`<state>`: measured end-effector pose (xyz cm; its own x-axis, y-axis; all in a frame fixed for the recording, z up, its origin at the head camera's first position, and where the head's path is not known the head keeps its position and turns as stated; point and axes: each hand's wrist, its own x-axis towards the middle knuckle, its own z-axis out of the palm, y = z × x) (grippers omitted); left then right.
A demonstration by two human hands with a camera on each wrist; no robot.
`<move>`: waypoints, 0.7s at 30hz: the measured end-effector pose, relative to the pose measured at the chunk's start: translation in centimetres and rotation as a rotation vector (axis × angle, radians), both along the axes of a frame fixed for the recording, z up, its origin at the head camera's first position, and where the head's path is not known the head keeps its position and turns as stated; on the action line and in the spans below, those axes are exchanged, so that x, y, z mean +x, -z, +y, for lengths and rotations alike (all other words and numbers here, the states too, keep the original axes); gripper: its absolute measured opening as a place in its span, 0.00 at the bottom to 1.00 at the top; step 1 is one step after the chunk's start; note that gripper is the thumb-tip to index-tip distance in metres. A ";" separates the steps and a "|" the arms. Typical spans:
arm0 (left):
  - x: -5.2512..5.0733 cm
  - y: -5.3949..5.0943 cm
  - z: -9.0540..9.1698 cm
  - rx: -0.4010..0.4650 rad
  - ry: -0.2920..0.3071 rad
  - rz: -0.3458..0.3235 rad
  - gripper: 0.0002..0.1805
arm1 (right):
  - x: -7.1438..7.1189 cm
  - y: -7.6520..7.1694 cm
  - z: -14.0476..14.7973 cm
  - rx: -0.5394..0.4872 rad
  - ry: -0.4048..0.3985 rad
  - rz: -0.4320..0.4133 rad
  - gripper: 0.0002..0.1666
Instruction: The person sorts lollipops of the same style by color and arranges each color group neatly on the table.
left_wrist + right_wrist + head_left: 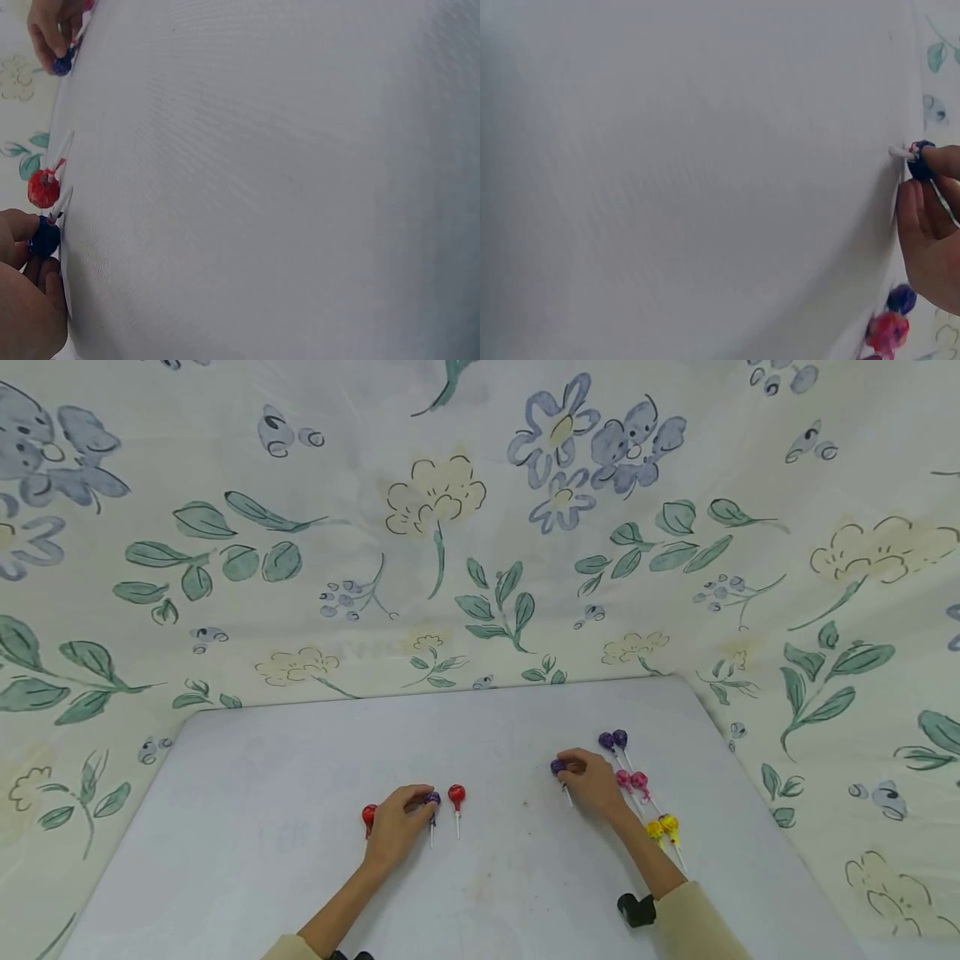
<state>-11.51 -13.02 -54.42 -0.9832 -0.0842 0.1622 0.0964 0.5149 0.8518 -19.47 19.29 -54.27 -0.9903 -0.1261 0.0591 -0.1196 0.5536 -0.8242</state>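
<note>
My left hand [396, 828] pinches a purple-wrapped lollipop [46, 237] by its round head, its white stick pointing toward me. On either side of that hand lie two red lollipops: one [457, 794] just to its right, another [368, 814] partly hidden behind its left edge. Further right, my right hand [591, 782] holds another purple lollipop [557, 767] between thumb and fingers, the stick hanging below. In the right wrist view the thumb and fingertips meet on this lollipop's dark head [920, 160].
Beyond my right hand, a column of lollipops runs along the table's right side: two purple [619, 739], two pink [639, 780] and two yellow [669, 823]. The white table [300, 760] meets a floral cloth [435, 635] at its back. Black wrist gear [636, 910] sits by the right sleeve.
</note>
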 end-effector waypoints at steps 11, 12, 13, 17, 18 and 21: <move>0.1 0.1 0.0 -0.018 0.011 0.014 0.14 | -2.3 -0.5 2.1 0.085 0.074 0.011 0.16; 0.1 0.1 0.0 -0.017 0.012 0.018 0.14 | -2.4 -0.5 2.1 0.082 0.076 0.010 0.16; 0.1 0.1 0.0 -0.016 0.011 0.018 0.14 | -2.5 -0.4 2.1 0.075 0.078 0.009 0.16; 0.1 0.1 -0.1 -0.010 0.013 0.023 0.14 | -2.6 -0.6 1.7 0.067 0.093 0.011 0.17; 0.1 0.1 -0.1 -0.010 0.013 0.023 0.14 | -2.7 -0.6 1.6 0.070 0.097 0.012 0.17; 0.0 0.1 -0.1 -0.011 0.014 0.024 0.14 | -2.8 -0.8 1.4 0.074 0.104 0.015 0.16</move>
<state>-11.54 -13.12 -54.52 -0.9801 -0.0688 0.1864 0.1237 0.5229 0.8434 -22.29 20.74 -53.49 -0.9973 -0.0269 0.0686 -0.0704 0.6227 -0.7793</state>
